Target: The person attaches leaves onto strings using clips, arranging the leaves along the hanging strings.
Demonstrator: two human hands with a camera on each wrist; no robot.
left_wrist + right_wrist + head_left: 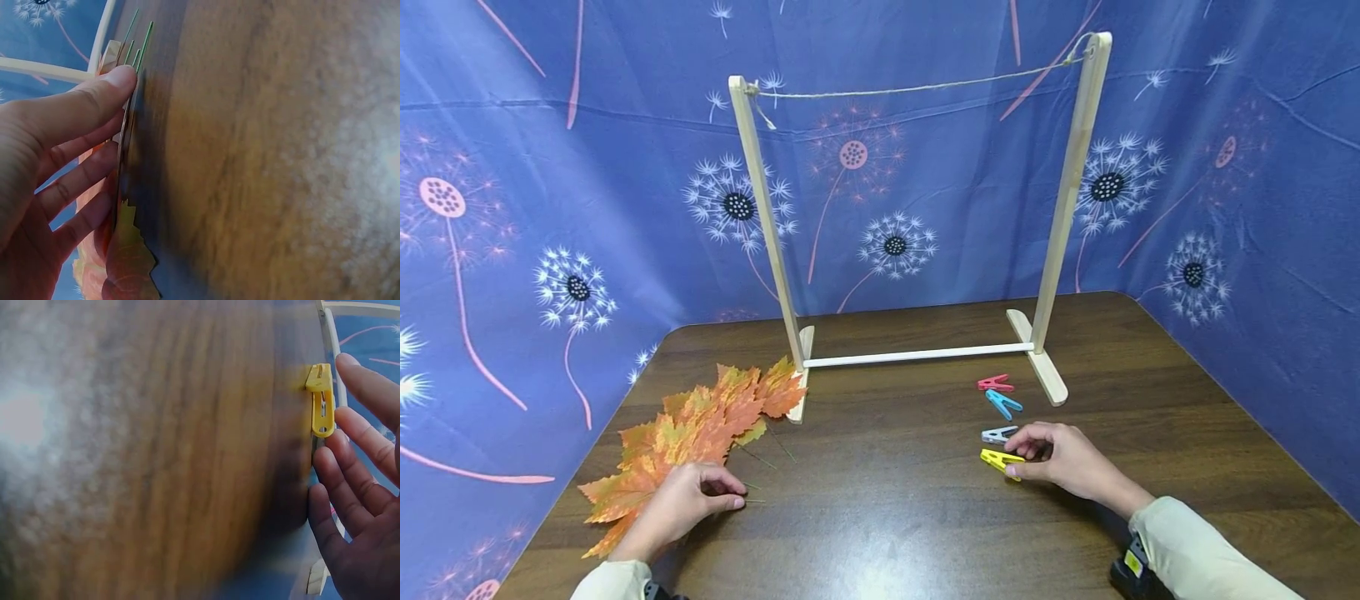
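On the left of the table lies a row of overlapping orange and yellow artificial maple leaves (pixel 700 425), their thin green stems (pixel 145 47) pointing right. My left hand (pixel 688 504) is over the nearest leaves, thumb tip right at the stems and fingers slightly apart. On the right, my right hand (pixel 1067 458) reaches to a yellow clothespin (pixel 1000 460) lying on the table. Its thumb and index finger are spread around the clothespin's handle end, and the right wrist view shows the yellow clip beside the fingertips. A grey clothespin (pixel 998 435) lies just behind it.
Blue (pixel 1003 404) and red clothespins (pixel 996 382) lie farther back. Behind them stands a wooden frame (pixel 1067 200) with a string (pixel 917 87) tied between its posts and a white bar (pixel 917 356) low down. A blue dandelion-print cloth (pixel 925 183) hangs around the table (pixel 880 467).
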